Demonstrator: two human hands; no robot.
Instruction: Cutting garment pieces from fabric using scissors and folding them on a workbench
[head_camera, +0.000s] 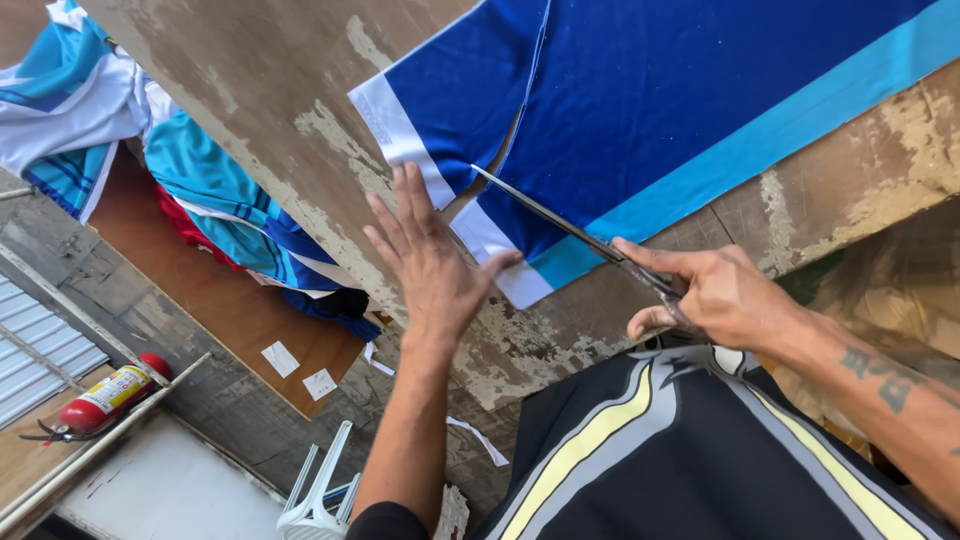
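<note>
A blue fabric piece (640, 110) with white and light-blue bands lies flat on a worn wooden table (280, 110). A cut runs up through it from the near edge. My right hand (715, 295) grips long scissors (570, 228), whose blades point up-left into the cut. My left hand (435, 265) is spread flat with its fingers apart, pressing on the table and the white edge of the fabric just left of the blades.
A pile of blue, white and red fabric (190, 185) hangs off the table's left edge over a brown board (220, 310). A red fire extinguisher (105, 395) lies on the floor at lower left. A white plastic chair (320, 495) stands below.
</note>
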